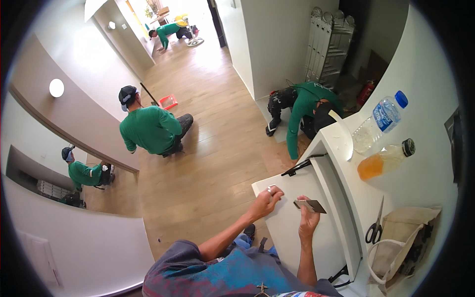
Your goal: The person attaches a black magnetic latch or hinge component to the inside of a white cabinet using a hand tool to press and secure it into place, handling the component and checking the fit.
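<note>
My right hand [308, 221] is closed on a flat, rectangular scraper blade [311, 206], dark and shiny, with a paler part at its left end. To its left, my left hand [267, 201] is closed, its fingertips pinching a small white thing [270, 188] whose kind is too small to tell. Both hands are apart, above a white drop-down cabinet door [292, 237], which hangs open on black hinge arms [303, 165]. The cabinet [341, 198] stands along my right side.
On the cabinet top are a clear bottle [378, 121], a bottle of orange drink [383, 161], scissors [375, 227] and a cloth bag [405, 237]. Co-workers in green kneel at left [153, 126], far back [170, 32] and beyond the cabinet [316, 106]. A red dustpan [168, 102] and folded ladder [329, 49] stand farther off.
</note>
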Available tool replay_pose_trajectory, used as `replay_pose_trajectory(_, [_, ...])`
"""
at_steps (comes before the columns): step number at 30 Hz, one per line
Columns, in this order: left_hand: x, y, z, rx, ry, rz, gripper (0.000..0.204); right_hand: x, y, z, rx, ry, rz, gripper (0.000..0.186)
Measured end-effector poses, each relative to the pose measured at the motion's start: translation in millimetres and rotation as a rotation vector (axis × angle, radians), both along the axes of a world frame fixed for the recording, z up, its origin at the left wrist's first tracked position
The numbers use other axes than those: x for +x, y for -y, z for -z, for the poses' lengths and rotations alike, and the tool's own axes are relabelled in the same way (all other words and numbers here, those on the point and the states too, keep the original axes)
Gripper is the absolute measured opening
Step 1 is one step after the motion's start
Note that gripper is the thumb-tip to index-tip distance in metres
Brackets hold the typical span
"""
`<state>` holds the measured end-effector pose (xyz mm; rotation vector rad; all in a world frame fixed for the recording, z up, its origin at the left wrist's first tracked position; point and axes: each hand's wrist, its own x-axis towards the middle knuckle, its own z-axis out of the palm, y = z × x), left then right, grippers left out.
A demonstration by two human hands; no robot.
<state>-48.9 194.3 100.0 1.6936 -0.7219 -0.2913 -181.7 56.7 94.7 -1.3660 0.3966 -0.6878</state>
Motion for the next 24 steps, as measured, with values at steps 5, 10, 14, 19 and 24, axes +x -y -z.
replay_pose_trajectory(5, [-11.7, 3.8, 8.8, 0.136, 0.326, 0.045, 0.013, -1.1, -10.1, 42.4, -0.069, -0.052, 0.000, 0.019])
replay_pose_trajectory(10, [-12.0, 3.9, 4.7, 0.188, 0.323, 0.014, 0.016, 1.5, -13.1, 50.7, -0.026, -0.026, 0.022, 0.020])
replay_pose_trajectory(14, [-12.1, 2.5, 2.2, 0.178, 0.363, 0.019, 0.016, 2.3, -13.3, 58.0, -0.036, 0.005, 0.031, 0.021])
replay_pose_trajectory(19, [-11.4, 6.6, 3.1, 0.227, 0.273, -0.006, 0.019, -4.0, -11.1, 59.9, -0.153, -0.082, 0.084, 0.023])
replay_pose_trajectory(24, [5.6, 44.3, 5.7, -0.022, -0.218, 0.100, 0.028, -6.4, -15.1, 56.3, -0.233, -0.013, 0.293, 0.025])
